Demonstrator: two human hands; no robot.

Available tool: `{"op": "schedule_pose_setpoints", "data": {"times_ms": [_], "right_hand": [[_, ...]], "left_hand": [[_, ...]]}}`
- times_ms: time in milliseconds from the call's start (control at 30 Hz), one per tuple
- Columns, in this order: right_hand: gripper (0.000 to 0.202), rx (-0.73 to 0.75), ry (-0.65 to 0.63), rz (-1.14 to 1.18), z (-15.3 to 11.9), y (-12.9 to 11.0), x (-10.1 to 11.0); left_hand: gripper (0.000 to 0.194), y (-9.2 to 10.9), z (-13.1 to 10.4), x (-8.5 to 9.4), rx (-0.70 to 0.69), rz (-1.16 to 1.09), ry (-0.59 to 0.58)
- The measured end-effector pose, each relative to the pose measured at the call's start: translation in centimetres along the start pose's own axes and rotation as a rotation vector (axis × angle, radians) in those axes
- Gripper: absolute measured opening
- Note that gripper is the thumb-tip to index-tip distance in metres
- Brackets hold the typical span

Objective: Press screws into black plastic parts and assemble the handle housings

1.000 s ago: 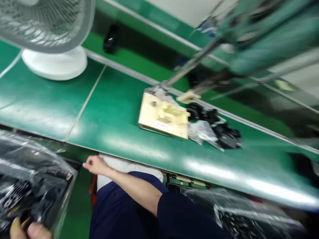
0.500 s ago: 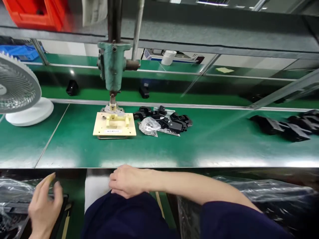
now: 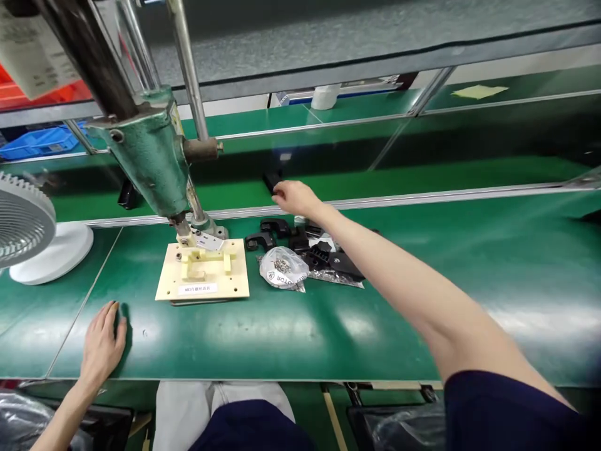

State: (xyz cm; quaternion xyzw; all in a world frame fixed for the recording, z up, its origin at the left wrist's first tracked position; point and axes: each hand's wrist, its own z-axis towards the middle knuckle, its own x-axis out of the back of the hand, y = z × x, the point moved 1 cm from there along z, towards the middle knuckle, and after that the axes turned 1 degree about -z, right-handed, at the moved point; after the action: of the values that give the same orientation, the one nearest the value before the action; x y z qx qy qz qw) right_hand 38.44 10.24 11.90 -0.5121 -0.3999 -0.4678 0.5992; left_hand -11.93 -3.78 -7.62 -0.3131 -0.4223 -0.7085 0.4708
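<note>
My right hand [image 3: 297,198] reaches over the bench to the green strip behind the metal rail. Its fingers are pinched at the near edge of a small black plastic part [image 3: 271,180]; the fingertips are partly hidden. My left hand [image 3: 104,341] lies on the green bench, fingers stretched out, holding nothing. Between the two hands stands a green hand press [image 3: 145,150] over a cream fixture plate [image 3: 164,275] with raised yellow blocks. Right of the plate sit a clear bag of small metal pieces [image 3: 283,268] and a pile of black plastic parts [image 3: 345,265], partly behind my right forearm.
A white fan [image 3: 51,254] stands at the left. Another black part [image 3: 126,194] is on the rear strip behind the press. A grey shelf [image 3: 328,53] spans overhead, with its posts at the back. A metal rail [image 3: 404,198] runs along the bench's rear.
My right hand has gone from my lap, forward to the black part on the rear strip. My left hand has risen from beside the bench onto its top. The view has shifted.
</note>
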Motion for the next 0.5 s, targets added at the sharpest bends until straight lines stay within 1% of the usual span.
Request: {"op": "schedule_pose_setpoints", "data": {"times_ms": [100,200,300,367,433,500], "right_hand": [[0.028,-0.273,0.012,0.029,5.9,3.3,-1.8],[0.038,-0.462,0.009,0.094,9.4,4.8,-4.3],[0.043,-0.559,0.028,0.192,10.9,5.1,-6.5],[0.039,-0.582,0.083,0.267,11.2,5.1,-7.1],[0.033,-0.571,0.164,0.350,11.1,5.3,-6.8],[0.027,-0.510,0.258,0.448,10.6,5.5,-5.6]], "left_hand": [[0.043,0.1,-0.4,-0.1,-0.019,0.053,-0.019],[0.044,0.3,-0.7,-0.2,-0.058,0.122,-0.018],[0.045,0.6,-0.9,-0.2,-0.107,0.186,-0.011],[0.044,0.8,-0.9,-0.3,-0.130,0.210,-0.013],[0.043,1.2,-0.7,-0.5,-0.145,0.206,-0.019],[0.042,1.6,0.0,-0.8,-0.155,0.166,-0.036]]}}
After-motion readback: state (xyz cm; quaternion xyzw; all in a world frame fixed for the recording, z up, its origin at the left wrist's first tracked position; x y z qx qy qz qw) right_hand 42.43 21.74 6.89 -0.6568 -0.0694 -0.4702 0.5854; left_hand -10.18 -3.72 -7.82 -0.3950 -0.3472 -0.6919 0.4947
